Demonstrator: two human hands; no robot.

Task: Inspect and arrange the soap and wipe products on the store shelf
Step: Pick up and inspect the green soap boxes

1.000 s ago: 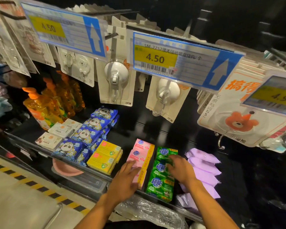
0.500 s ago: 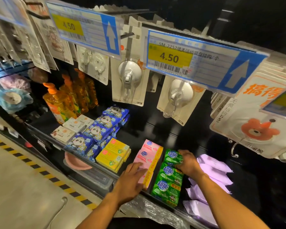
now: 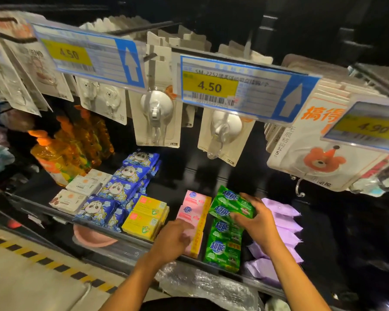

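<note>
Currently R hand [image 3: 256,223] grips rear green plastic-wrapped soap pack [image 3: 230,205], tilted above its row. L hand [image 3: 173,240] on pink soap packs [image 3: 193,208] at 9 o'clock; grip blurred, can't tell. Untidy purple wipe pouches [image 3: 286,225] at 3 o'clock: prob. mid-task.

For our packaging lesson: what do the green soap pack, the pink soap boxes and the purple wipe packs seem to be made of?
The green soap pack in the right hand looks like glossy plastic film: sheen, soft creases. The pink soap boxes look like matt printed card: crisp straight edges. The purple wipe packs seem soft plastic film: pillowy, crimped ends.
</note>
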